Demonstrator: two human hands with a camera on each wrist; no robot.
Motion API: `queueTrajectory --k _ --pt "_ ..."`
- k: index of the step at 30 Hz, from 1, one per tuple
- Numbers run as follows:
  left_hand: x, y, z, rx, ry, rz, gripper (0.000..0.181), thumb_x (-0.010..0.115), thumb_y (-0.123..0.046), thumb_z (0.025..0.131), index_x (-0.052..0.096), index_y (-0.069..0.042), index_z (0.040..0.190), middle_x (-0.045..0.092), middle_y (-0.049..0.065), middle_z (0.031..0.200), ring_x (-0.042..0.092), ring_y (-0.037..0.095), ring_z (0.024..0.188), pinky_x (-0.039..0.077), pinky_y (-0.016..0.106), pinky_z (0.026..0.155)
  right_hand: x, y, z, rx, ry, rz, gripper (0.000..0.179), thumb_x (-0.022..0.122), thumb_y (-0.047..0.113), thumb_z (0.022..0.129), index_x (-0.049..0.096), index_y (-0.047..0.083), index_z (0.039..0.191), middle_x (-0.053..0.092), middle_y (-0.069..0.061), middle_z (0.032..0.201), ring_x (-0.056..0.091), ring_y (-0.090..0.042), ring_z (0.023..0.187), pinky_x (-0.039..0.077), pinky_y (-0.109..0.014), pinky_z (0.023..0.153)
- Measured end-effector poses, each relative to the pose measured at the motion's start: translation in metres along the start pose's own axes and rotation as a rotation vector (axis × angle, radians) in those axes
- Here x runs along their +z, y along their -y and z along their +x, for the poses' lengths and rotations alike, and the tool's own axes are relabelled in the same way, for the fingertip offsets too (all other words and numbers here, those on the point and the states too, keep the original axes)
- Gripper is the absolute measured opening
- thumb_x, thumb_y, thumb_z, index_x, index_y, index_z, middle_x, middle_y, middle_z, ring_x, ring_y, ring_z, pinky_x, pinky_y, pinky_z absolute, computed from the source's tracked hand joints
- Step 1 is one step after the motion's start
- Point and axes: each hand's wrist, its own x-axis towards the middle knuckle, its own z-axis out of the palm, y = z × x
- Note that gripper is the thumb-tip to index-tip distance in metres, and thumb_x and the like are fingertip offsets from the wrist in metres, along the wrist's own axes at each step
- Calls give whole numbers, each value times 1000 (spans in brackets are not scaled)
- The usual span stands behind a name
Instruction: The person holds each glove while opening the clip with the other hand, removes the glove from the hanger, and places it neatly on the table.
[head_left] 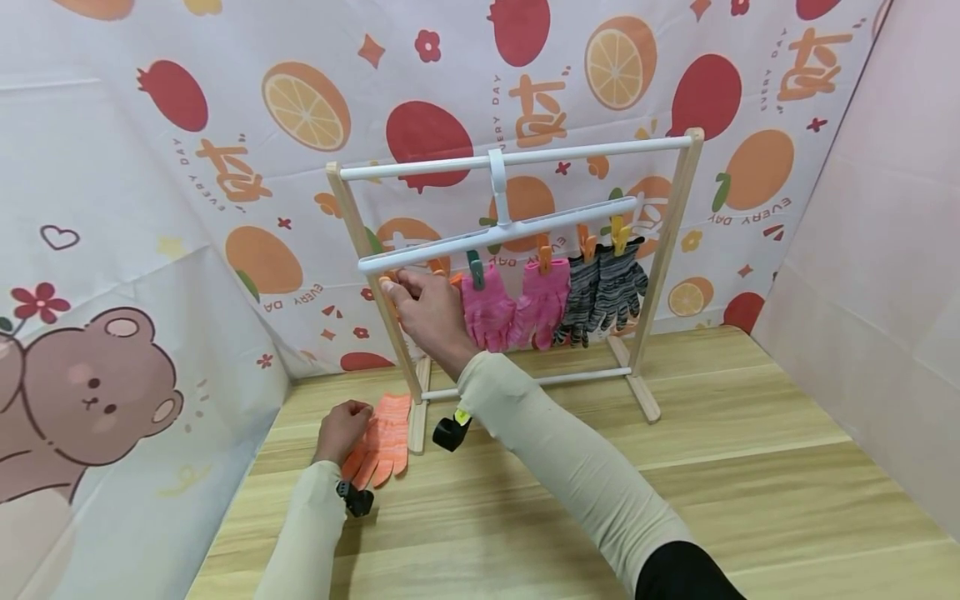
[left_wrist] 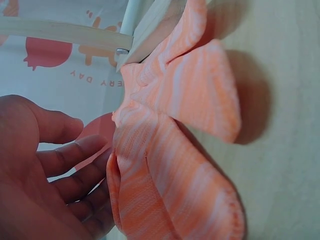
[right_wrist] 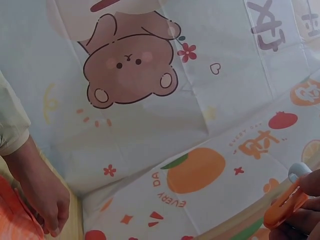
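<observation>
Orange clip (right_wrist: 286, 207) pinched in R hand (head_left: 429, 312) grip; L hand (head_left: 343, 431) grip loose, at edge of striped glove (head_left: 388, 440).

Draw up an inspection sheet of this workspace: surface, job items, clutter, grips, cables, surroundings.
Surface: pale wood-grain tabletop, bearing a wooden rack with white rails.
Job's things: long white plastic hanger on the top rail; two pink knit gloves and two black-and-grey knit gloves clipped below it; orange striped knit glove on the tabletop.
Clutter: nothing seen.
Grips: right grip pinches a small orange plastic clip near the hanger's left end; left grip loosely curved beside the orange glove, contact unclear.
Cables: nothing seen.
Surroundings: white fruit-printed backdrop; printed brown bear at left.
</observation>
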Motion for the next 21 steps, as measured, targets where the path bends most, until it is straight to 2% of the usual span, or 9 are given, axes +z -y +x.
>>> queueTrajectory --k 3,6,8,11,15,21 --pt "0 -1 -1 -1 2 3 39 49 -25 106 61 6 126 66 24 115 60 28 83 48 38 67 0 0 -1 4 6 -18 35 65 23 102 68 11 134 71 -7 88 52 -8 64 43 -22 56" --pt "-1 -2 -2 11 -7 23 39 48 -25 106 61 7 125 66 23 111 60 28 82 48 38 66 0 0 -1 16 16 -34 40 64 24 102 63 12 140 75 -3 109 63 -5 84 50 -20 68" --pt "-2 -5 -3 26 -23 38 39 48 -25 106 62 6 124 67 22 109 61 28 82 49 40 67 1 0 0 22 21 -34 42 64 24 102 60 11 141 71 -2 125 65 -5 100 53 -21 79" --pt "-3 -16 -5 64 -58 45 37 48 -26 106 63 4 124 68 21 110 62 29 85 50 41 70 1 0 0 38 27 -14 43 64 24 102 59 11 142 70 -3 127 67 -8 103 55 -24 80" --pt "-7 -44 -10 137 -105 5 35 49 -27 107 64 0 125 67 19 111 62 30 89 50 41 72 1 0 0 41 30 21 41 65 24 102 62 11 141 71 -3 123 68 -10 93 56 -24 75" --pt "-11 -98 -26 284 -146 -49 31 54 -28 106 68 -4 120 70 15 106 64 29 89 50 40 71 0 0 2 5 12 7 37 67 23 101 66 10 136 73 -1 119 67 -7 102 54 -26 87"
